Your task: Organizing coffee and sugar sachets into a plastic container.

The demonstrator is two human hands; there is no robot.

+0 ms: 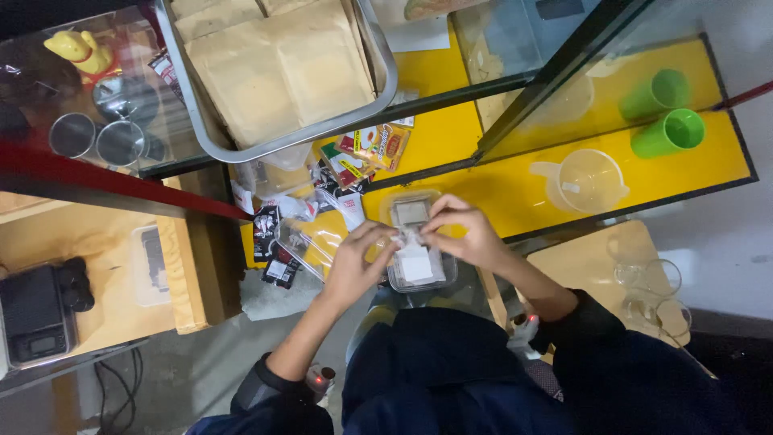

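Head view, nearest item: dark-sleeved lap and forearms of the person, filling the lower frame. Left hand [354,262]: fingers curled, tips pinching the left edge of a small white packet [415,256]. Right hand [465,234]: fingers pressed together on the packet's upper right corner. The packet sits over a clear plastic box [419,242], which rests at the near edge of the yellow counter [499,201]; a second clear plastic container [310,246] lies just left of it, partly under the left hand. Step in hand, as judged: working the packet at its top edge, apparently tearing or peeling it over the box; the next move would call for a firm two-sided pinch and a steady pull apart. Counted stock: two green cups [668,113] lying on their sides, one clear measuring jug [584,179], one metal tray [378,105] holding several brown padded envelopes [282,68], a scatter of small sachets [354,157] too jumbled to count, one yellow figurine [80,50], one black scale [34,318] at far left.
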